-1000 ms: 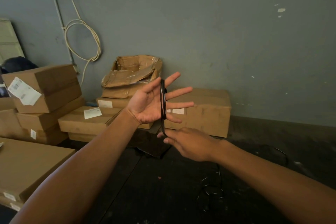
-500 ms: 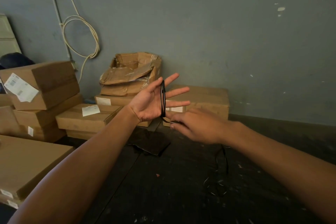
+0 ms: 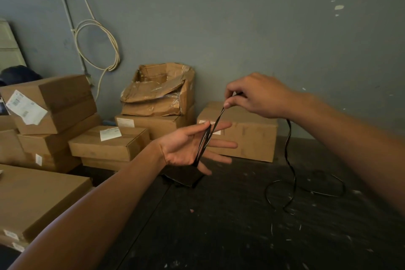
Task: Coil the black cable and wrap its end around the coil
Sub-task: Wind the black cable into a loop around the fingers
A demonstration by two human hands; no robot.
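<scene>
Left hand [image 3: 192, 147] flat and spread with black cable [image 3: 205, 141] looped round the palm, right hand [image 3: 256, 96] pinch-grip pulling the strand taut, slack trailing on the floor [image 3: 219, 226]; risk: overpull slides loops off my straight fingers.

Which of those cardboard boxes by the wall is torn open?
The crumpled box on top of the middle stack, behind the left hand. Its flaps gape, torn and dented, with plastic showing; the other boxes around it are closed and square.
</scene>
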